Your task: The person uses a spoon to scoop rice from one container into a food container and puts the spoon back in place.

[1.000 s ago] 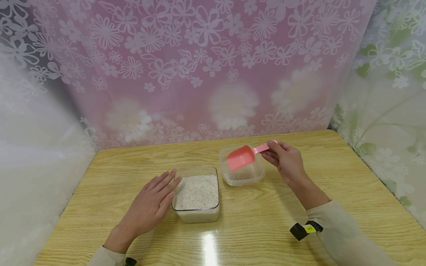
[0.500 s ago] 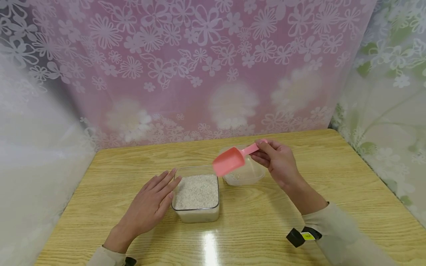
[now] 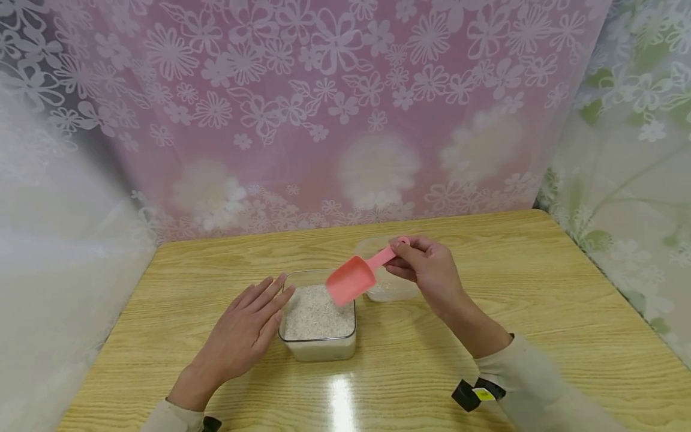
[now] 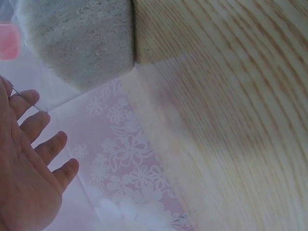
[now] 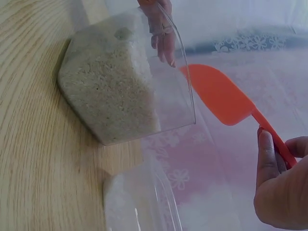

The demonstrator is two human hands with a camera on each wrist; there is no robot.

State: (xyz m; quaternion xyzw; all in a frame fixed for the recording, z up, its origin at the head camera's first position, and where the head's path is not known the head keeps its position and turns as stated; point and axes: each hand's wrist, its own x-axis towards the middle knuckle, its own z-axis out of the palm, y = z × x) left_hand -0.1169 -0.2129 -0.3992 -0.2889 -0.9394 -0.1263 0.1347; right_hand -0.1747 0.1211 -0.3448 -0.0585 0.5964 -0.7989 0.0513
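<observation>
A clear square container (image 3: 320, 351) holding whitish rice grains (image 3: 315, 315) stands on the table. My left hand (image 3: 243, 327) rests on its left rim, fingers straight. In the left wrist view the fingertips (image 4: 36, 127) lie at the rim beside the rice. My right hand (image 3: 432, 270) pinches the handle of a pink scoop (image 3: 351, 281) between thumb and fingers. The scoop's bowl hangs over the right part of the rice container, tilted with its lip down and left; it looks empty. From the right wrist view, the scoop (image 5: 221, 96) is above the rim.
Behind the right hand a smaller translucent plastic tub (image 3: 391, 293) stands close to the rice container, with a few grains at its bottom. The wooden table (image 3: 205, 264) ends at a pink floral curtain (image 3: 302, 132) at the back. Pale curtains hang at both sides.
My right hand has carried the scoop left and toward me, from above the plastic tub to above the rice container. The left hand has stayed in place.
</observation>
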